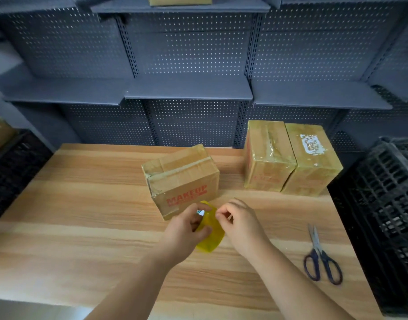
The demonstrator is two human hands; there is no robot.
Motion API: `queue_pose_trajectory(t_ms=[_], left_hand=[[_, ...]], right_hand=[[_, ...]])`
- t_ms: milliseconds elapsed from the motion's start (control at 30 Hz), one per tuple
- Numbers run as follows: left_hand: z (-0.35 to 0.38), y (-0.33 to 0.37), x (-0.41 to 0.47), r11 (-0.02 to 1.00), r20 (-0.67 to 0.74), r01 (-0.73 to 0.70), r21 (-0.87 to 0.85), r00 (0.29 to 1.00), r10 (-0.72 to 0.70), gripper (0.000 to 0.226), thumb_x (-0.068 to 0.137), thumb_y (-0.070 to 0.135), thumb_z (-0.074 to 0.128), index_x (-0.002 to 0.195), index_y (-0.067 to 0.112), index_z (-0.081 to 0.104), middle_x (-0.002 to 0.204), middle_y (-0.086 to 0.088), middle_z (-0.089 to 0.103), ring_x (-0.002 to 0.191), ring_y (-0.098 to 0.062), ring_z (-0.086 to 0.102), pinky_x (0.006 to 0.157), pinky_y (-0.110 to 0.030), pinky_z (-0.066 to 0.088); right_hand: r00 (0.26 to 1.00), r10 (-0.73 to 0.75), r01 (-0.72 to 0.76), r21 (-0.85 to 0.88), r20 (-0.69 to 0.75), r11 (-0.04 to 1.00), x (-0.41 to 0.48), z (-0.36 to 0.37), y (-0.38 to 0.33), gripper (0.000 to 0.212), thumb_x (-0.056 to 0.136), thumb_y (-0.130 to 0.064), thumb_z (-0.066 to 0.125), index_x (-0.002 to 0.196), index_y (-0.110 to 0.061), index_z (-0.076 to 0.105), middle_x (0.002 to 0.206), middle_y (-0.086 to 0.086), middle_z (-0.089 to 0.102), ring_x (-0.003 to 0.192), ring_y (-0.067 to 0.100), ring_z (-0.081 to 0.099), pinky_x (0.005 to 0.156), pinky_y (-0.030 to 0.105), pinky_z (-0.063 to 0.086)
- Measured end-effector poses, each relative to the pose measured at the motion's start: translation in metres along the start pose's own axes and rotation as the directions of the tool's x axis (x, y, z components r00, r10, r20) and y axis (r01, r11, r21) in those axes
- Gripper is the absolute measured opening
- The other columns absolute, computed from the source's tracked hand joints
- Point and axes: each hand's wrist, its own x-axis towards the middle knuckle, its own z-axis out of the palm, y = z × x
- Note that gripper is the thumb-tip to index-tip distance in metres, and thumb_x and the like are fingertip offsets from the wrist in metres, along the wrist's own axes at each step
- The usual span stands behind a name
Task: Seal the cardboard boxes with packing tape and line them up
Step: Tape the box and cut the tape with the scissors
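Observation:
A cardboard box marked MAKEUP (182,179) sits turned at an angle in the middle of the wooden table (83,204), its top flaps closed under old brown tape. Just in front of it, my left hand (187,229) grips a yellow roll of packing tape (211,236). My right hand (240,220) is beside it, with thumb and forefinger pinching at the roll's outer face. Two tape-wrapped boxes stand side by side at the back right, one (266,155) touching the other (312,160).
Blue-handled scissors (321,257) lie on the table to the right. Black plastic crates stand at the right (387,204) and at the left (11,162). Dark pegboard shelving (189,91) runs behind the table.

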Motion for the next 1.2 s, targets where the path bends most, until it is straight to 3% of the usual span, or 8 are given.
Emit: queue_pose_trajectory(t_ms=[267, 400, 667, 900, 1000, 1067, 1133, 1200], left_hand=[[0.009, 0.022, 0.025, 0.999, -0.057, 0.015, 0.030, 0.998, -0.014, 0.037, 0.084, 0.016, 0.072, 0.108, 0.042, 0.059, 0.069, 0.014, 0.057, 0.062, 0.005, 0.054, 0.057, -0.008, 0.039], [0.031, 0.026, 0.038, 0.992, -0.023, 0.022, 0.122, 1.000, -0.019, 0.035, 0.085, 0.021, 0.071, 0.097, 0.051, 0.055, 0.078, 0.011, 0.061, 0.067, 0.002, 0.055, 0.057, -0.007, 0.040], [0.061, 0.023, 0.047, 0.990, 0.256, 0.106, 0.089, 0.958, -0.125, 0.050, 0.075, 0.013, 0.080, 0.102, 0.048, 0.059, 0.079, 0.015, 0.060, 0.064, 0.000, 0.055, 0.065, -0.017, 0.046], [0.092, 0.031, 0.076, 0.980, 0.084, 0.127, 0.153, 0.986, -0.141, 0.037, 0.077, 0.012, 0.077, 0.101, 0.034, 0.060, 0.088, 0.003, 0.065, 0.070, -0.010, 0.057, 0.056, -0.017, 0.045], [0.100, 0.021, 0.084, 0.938, 0.066, 0.084, 0.336, 0.991, -0.112, 0.032, 0.080, 0.018, 0.071, 0.106, 0.032, 0.060, 0.092, -0.003, 0.065, 0.079, -0.020, 0.060, 0.066, -0.029, 0.050], [0.108, 0.011, 0.092, 0.840, 0.127, 0.024, 0.541, 0.986, -0.110, 0.039, 0.085, 0.021, 0.064, 0.122, 0.030, 0.056, 0.098, -0.005, 0.062, 0.086, -0.023, 0.059, 0.071, -0.031, 0.049], [0.121, 0.002, 0.101, 0.711, 0.235, -0.078, 0.699, 0.964, -0.125, 0.045, 0.090, 0.021, 0.057, 0.133, 0.030, 0.050, 0.108, -0.007, 0.061, 0.097, -0.024, 0.058, 0.072, -0.030, 0.046], [0.138, -0.008, 0.109, 0.624, 0.317, -0.160, 0.765, 0.937, -0.149, 0.043, 0.093, 0.018, 0.052, 0.135, 0.026, 0.048, 0.117, -0.008, 0.060, 0.105, -0.027, 0.057, 0.071, -0.028, 0.042]], right_hand=[[0.977, -0.174, 0.135, -0.271, -0.125, 0.953, -0.004, -0.009, 0.002, 0.010, 0.087, -0.010, 0.055, 0.079, -0.015, 0.054, 0.082, -0.003, 0.051, 0.072, 0.018, 0.050, 0.063, 0.030, 0.040], [0.984, -0.079, 0.045, -0.209, -0.157, 0.977, -0.016, -0.012, 0.018, 0.017, 0.091, -0.020, 0.041, 0.082, -0.015, 0.054, 0.085, -0.002, 0.055, 0.079, 0.019, 0.051, 0.068, 0.033, 0.042], [0.976, 0.214, -0.216, -0.135, -0.032, 0.967, -0.018, -0.052, 0.052, 0.005, 0.093, -0.014, 0.059, 0.093, -0.017, 0.064, 0.091, -0.003, 0.063, 0.085, 0.017, 0.057, 0.074, 0.033, 0.046], [0.949, 0.064, -0.112, -0.142, -0.308, 0.983, -0.040, -0.030, 0.075, 0.008, 0.081, -0.006, 0.065, 0.085, -0.012, 0.067, 0.079, 0.001, 0.065, 0.076, 0.017, 0.057, 0.066, 0.024, 0.042], [0.961, 0.164, -0.156, 0.057, -0.222, 0.986, -0.059, -0.012, 0.088, 0.030, 0.089, -0.009, 0.057, 0.115, -0.018, 0.068, 0.115, -0.005, 0.069, 0.106, 0.010, 0.062, 0.090, 0.021, 0.046], [0.978, 0.204, -0.199, 0.122, -0.038, 0.972, -0.074, 0.000, 0.091, 0.047, 0.096, -0.010, 0.050, 0.142, -0.020, 0.050, 0.149, -0.010, 0.046, 0.135, 0.002, 0.042, 0.110, 0.018, 0.033], [0.947, 0.303, -0.312, 0.088, 0.104, 0.946, -0.092, 0.017, 0.094, 0.059, 0.101, -0.018, 0.046, 0.155, -0.022, 0.022, 0.157, -0.019, 0.013, 0.143, -0.006, 0.018, 0.115, 0.010, 0.015], [0.860, 0.510, -0.502, 0.183, 0.009, 0.845, -0.110, 0.026, 0.105, 0.059, 0.101, -0.020, 0.049, 0.154, -0.022, 0.024, 0.155, -0.018, 0.018, 0.141, -0.001, 0.029, 0.109, 0.007, 0.025]])
